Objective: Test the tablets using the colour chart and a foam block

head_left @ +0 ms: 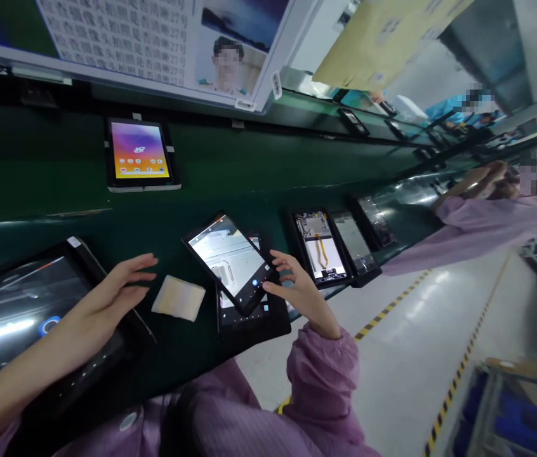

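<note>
My left hand [119, 289] has its fingers apart and holds nothing; it hovers between the large dark tablet [11, 304] at the left and a pale folded cloth [179, 298]. In the middle a tablet [230, 257] with a lit camera picture lies tilted across another dark tablet [268, 320] beneath it. My right hand [291, 279] is at the right edge of the upper tablet, fingers spread and curved, thumb near its lower right corner. Whether the fingertips touch the tablet is hard to tell.
A tablet with a colourful home screen [139, 151] lies further back. To the right sit an opened device [320, 247] with an orange ribbon cable and more dark trays [354, 241]. A screen [120, 44] stands behind. Another person's pink sleeve [497, 225] shows at the right.
</note>
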Motion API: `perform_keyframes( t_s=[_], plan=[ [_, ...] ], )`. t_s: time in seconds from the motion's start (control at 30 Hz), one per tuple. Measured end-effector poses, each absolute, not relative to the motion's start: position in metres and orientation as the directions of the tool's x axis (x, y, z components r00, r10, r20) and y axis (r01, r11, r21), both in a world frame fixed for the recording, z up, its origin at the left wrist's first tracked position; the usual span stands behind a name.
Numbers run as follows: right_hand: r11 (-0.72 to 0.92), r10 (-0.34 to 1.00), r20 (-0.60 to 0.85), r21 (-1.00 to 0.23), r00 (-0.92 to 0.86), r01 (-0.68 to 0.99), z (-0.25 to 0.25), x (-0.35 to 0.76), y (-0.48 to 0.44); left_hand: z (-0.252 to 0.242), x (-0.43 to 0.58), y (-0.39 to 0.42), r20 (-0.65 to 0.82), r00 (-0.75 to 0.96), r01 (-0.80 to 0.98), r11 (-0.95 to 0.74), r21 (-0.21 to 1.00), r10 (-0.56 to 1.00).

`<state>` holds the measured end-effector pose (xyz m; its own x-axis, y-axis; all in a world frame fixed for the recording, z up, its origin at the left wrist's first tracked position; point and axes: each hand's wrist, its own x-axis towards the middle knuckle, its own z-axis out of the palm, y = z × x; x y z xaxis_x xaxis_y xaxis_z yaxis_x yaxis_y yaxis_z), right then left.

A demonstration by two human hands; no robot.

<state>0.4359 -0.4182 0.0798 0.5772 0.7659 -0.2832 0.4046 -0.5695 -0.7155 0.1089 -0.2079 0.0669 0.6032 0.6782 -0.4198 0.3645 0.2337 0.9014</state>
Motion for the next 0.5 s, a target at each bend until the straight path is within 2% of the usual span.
perform_keyframes(
  t_s=[0.07, 0.13, 0.5],
  plan=[
    [-0.554, 0.776, -0.275, -0.728, 0.568, 0.404, 0.076, 0.435, -0.418, 0.065, 0.144, -0.187, -0.497, 0.613, 0.339, 0.363, 0.868, 0.614],
    [-0.542, 0.783, -0.264, -0.735, 0.563, 0.408, 0.073, 0.435, -0.416, 0.061, 0.171, -0.17, -0.529, 0.615, 0.337, 0.413, 0.846, 0.584],
    [-0.509, 0.772, -0.183, -0.751, 0.608, 0.421, 0.061, 0.455, -0.411, 0.046, 0.219, -0.167, -0.51, 0.68, 0.222, 0.515, 0.828, 0.527]
  ],
)
